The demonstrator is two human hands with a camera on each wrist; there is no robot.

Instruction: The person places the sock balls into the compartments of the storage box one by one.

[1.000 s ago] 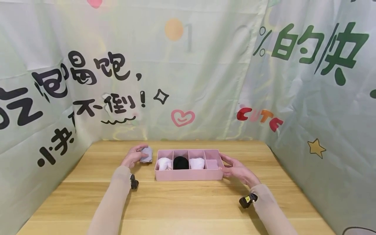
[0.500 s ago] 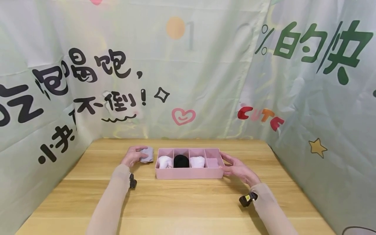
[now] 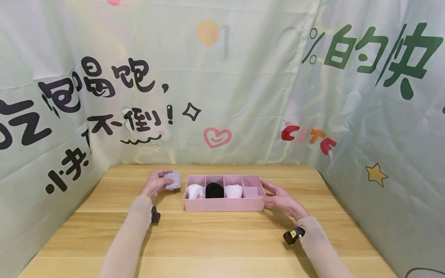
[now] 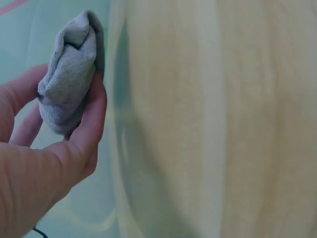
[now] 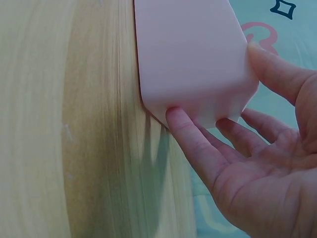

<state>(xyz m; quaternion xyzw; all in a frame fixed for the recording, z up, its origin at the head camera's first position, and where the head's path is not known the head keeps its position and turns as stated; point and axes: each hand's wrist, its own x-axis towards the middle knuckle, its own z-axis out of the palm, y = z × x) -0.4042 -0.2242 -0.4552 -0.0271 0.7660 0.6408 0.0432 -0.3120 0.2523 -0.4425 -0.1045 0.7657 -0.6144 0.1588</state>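
Note:
My left hand (image 3: 155, 184) pinches a folded grey sock (image 4: 69, 74) between thumb and fingers, left of the pink divided box (image 3: 222, 205). In the head view a dark shadow shows under the sock. My right hand (image 3: 282, 201) holds the box's right end; in the right wrist view its thumb lies at the rim and its other fingertips at the end wall. From left to right, the compartments hold a white bundle (image 3: 195, 192), a black bundle (image 3: 214, 190) and another white bundle (image 3: 233, 191). A pinkish square patch shows in the rightmost compartment.
The box stands on a wooden table (image 3: 208, 243), towards its far side. Printed cloth hangings (image 3: 243, 96) enclose the table at the back and both sides. A small black device (image 3: 293, 235) is worn at each wrist.
My left hand has taken a hold of the grey sock and shifted it slightly up and left. The right hand stays at the box's end; the box keeps its place.

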